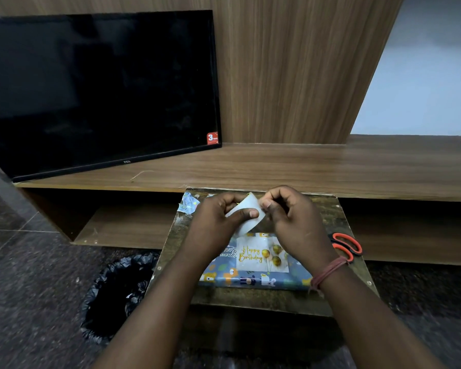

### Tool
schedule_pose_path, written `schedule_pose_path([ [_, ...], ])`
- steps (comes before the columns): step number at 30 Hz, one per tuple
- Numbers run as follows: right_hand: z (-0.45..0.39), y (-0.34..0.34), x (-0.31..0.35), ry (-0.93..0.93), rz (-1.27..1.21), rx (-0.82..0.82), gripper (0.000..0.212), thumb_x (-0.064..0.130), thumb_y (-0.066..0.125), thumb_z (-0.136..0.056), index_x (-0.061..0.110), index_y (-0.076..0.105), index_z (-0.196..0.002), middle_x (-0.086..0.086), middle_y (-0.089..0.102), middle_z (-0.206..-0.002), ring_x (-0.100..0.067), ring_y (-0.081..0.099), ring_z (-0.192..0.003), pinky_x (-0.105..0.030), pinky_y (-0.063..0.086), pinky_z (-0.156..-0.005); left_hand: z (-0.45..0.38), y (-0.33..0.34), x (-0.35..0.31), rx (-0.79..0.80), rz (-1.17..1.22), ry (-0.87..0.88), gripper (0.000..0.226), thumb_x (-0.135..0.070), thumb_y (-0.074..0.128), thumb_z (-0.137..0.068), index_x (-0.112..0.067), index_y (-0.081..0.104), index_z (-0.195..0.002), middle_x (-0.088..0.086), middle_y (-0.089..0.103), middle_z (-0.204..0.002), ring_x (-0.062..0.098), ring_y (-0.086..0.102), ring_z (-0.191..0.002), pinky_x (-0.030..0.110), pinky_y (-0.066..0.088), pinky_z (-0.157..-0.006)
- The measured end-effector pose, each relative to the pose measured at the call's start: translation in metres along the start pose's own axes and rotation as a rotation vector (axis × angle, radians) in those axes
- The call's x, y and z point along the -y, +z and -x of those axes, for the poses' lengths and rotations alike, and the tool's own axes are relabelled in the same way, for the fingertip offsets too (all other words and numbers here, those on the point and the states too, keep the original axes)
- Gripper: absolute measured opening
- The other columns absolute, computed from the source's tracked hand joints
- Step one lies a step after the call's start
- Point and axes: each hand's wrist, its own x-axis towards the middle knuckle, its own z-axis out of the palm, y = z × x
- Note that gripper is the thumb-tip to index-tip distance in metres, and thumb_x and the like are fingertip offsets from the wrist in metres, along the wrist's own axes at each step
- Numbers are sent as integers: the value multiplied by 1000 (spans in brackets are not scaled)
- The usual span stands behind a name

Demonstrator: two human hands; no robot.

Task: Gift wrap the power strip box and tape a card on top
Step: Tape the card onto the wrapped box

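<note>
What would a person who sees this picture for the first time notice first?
First, the two hands at the centre: the left hand and the right hand hold a roll of tape between them above the small table. Just under them lies the wrapped box with a Happy Birthday card on top. At upper left, a large dark TV leans on the wooden shelf.

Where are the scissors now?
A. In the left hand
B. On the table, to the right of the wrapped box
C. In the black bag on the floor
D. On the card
B: the scissors lie on the table, right of the box, partly behind the right wrist.
</note>
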Motion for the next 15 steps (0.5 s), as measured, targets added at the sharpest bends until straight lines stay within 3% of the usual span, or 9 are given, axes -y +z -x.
schedule_pose_path([
  [2, -2, 0, 3, 74, -135, 2, 17, 7, 63, -95, 17, 65, -82, 1, 71, -81, -16, 64, -69, -34, 54, -70, 1, 0, 0, -5, 26, 10, 12, -18, 78, -88, -19, 77, -100, -7, 78, -85, 3, 72, -73, 16, 50, -62],
  [6, -4, 1, 7, 197, -295, -4, 15, 1, 57, -98, 4, 65, -85, -3, 69, -77, -14, 61, -65, -29, 55, -63, 3, 3, 4, 19, -176, 42, 21, -48, 82, -80, -33, 74, -93, -11, 73, -79, 0, 65, -68, 25, 50, -63],
  [8, -6, -2, 5, 251, -324, -22, 16, 2, 56, -99, 2, 65, -86, -4, 67, -74, -17, 62, -67, -35, 58, -64, 4, 1, 4, 22, -159, 15, 23, -43, 86, -77, -32, 70, -91, -8, 71, -79, -2, 63, -65, 18, 47, -56],
  [10, -7, -5, 4, 296, -333, -26, 18, 6, 57, -100, 3, 66, -85, -6, 66, -72, -16, 63, -64, -38, 59, -67, 2, -1, 7, 24, -116, -4, 27, -42, 87, -76, -29, 69, -91, -6, 71, -83, 4, 67, -72, 25, 53, -59],
  [12, -6, -5, 5, 325, -340, -19, 18, 6, 57, -100, 1, 67, -85, -7, 65, -71, -15, 62, -62, -33, 57, -62, 1, 1, 10, 41, -100, -20, 26, -42, 86, -77, -28, 70, -92, -8, 71, -85, 10, 69, -76, 36, 56, -64],
  [15, -5, -2, 9, 350, -460, 13, 16, 3, 56, -100, -1, 63, -87, -6, 65, -72, -15, 60, -65, -28, 54, -62, 1, 5, 12, 40, -139, -15, 19, -44, 79, -86, -29, 71, -95, -10, 71, -84, 10, 68, -77, 36, 54, -69],
])
